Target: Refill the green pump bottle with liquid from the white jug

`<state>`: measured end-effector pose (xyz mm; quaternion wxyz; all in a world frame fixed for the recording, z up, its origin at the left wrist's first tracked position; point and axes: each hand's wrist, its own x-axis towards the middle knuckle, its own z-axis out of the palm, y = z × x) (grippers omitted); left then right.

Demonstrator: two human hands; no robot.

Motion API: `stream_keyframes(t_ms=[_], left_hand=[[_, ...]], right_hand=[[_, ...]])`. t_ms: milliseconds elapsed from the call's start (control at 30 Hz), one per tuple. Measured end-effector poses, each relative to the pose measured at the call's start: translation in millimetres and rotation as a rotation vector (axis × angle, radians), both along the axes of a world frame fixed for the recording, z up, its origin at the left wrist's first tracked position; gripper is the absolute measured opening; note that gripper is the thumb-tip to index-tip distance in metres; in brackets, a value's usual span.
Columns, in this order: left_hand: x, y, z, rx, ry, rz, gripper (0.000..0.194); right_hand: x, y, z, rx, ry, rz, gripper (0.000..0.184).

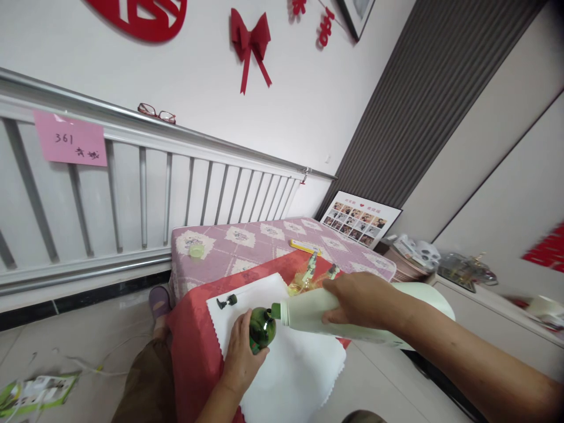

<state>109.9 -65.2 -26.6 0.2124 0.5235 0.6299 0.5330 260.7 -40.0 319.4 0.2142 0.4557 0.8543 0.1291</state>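
I saw the left hand (242,355) grip a round, glossy dark-green bottle (263,327). The right hand (362,298) held a long, pale-green bottle (308,311) tipped toward it.

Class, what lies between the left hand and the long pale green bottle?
Between them, the head view shows a round, glossy dark green bottle the left hand grips.

This looks like a home, given the red bow (250,40) and red characters (325,28) on the wall (299,106), the photo board (362,218) at the cloth-covered table's (255,233) far edge, and the slipper (159,299) on the tiled floor (374,385) beside its left edge.
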Motion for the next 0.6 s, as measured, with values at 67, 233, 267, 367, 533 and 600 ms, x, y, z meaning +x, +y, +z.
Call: stream_keyframes(t_ms=[67, 233, 267, 367, 533, 600], left_hand=[[-0.1, 0.0, 0.0, 0.001, 0.002, 0.001, 0.086], [0.1, -1.4, 0.6, -0.007, -0.01, 0.001, 0.086], [0.1, -1.6, 0.6, -0.009, -0.012, -0.002, 0.086], [-0.3, -1.5, 0.1, -0.005, -0.01, -0.013, 0.087], [-0.2, -0.4, -0.7, -0.012, -0.007, -0.001, 0.087], [0.1, -0.3, -0.7, -0.004, -0.008, 0.004, 0.086]], right_hand=[[-0.6, -0.5, 0.1, 0.004, 0.003, -0.001, 0.041], [-0.6, -0.8, -0.1, 0.01, 0.013, 0.005, 0.04], [-0.6, -0.8, 0.0, 0.01, 0.012, 0.005, 0.04], [-1.0, -1.1, 0.2, 0.008, 0.007, 0.001, 0.041], [-2.3, -2.1, 0.0, 0.019, 0.016, 0.006, 0.039], [-2.7, -2.3, -0.2, 0.017, 0.009, 0.007, 0.039]])
